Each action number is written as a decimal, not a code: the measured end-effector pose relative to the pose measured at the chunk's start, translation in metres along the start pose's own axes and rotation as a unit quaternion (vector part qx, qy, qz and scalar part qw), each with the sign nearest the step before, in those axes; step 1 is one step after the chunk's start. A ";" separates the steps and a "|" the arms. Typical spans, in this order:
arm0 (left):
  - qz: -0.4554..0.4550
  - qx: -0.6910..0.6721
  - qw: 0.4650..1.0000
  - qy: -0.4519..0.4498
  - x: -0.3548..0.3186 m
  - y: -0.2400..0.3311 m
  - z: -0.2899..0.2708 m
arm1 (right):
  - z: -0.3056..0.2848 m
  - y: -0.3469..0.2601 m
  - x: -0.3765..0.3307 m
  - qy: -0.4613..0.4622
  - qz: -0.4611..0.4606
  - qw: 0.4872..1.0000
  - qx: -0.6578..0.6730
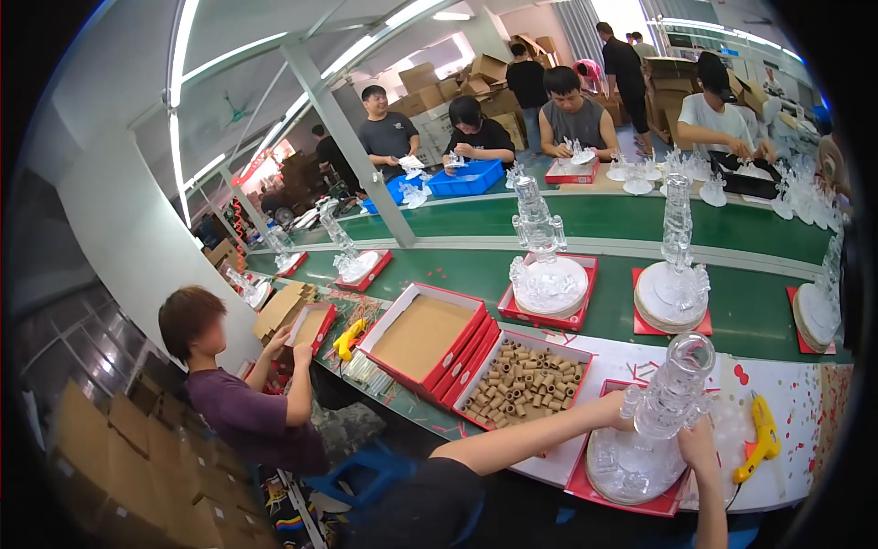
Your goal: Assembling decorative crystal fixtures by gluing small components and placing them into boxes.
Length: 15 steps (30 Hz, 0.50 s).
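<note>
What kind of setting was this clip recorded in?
Probably a factory assembly line: a green conveyor belt carries clear plastic tiered towers, workers sit along it, and both hands steady another tower.

A big workshop is seen. Long tube lights (187, 64) are fixed to the white ceiling. A grey slanted post (352, 146) is set by the long green belt (732, 229). Brown cardboard boxes (476, 78) are piled at the back. A bright doorway (617, 16) is seen far behind.
</note>
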<state>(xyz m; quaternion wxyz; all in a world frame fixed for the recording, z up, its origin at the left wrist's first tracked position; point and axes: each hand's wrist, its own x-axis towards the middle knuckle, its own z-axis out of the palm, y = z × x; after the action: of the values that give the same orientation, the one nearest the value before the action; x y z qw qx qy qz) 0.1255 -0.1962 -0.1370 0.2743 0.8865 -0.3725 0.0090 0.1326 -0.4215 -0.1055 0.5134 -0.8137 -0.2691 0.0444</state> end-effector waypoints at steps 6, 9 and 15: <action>-0.145 0.004 0.989 0.007 -0.010 0.003 0.004 | 0.000 -0.009 0.016 -0.115 -0.048 0.991 -0.056; -0.213 0.017 0.976 -0.049 -0.003 0.025 -0.020 | 0.000 -0.008 0.026 -0.155 -0.091 0.978 -0.103; -0.275 0.045 0.959 -0.053 -0.004 0.024 -0.022 | 0.006 -0.014 0.033 -0.219 -0.140 0.953 -0.157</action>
<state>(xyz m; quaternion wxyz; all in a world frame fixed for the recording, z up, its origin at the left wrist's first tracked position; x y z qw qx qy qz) 0.1107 -0.1959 -0.1074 0.2055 0.9655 -0.1272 -0.0968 0.1533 -0.3961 -0.0894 0.3087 -0.8088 -0.4892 0.1061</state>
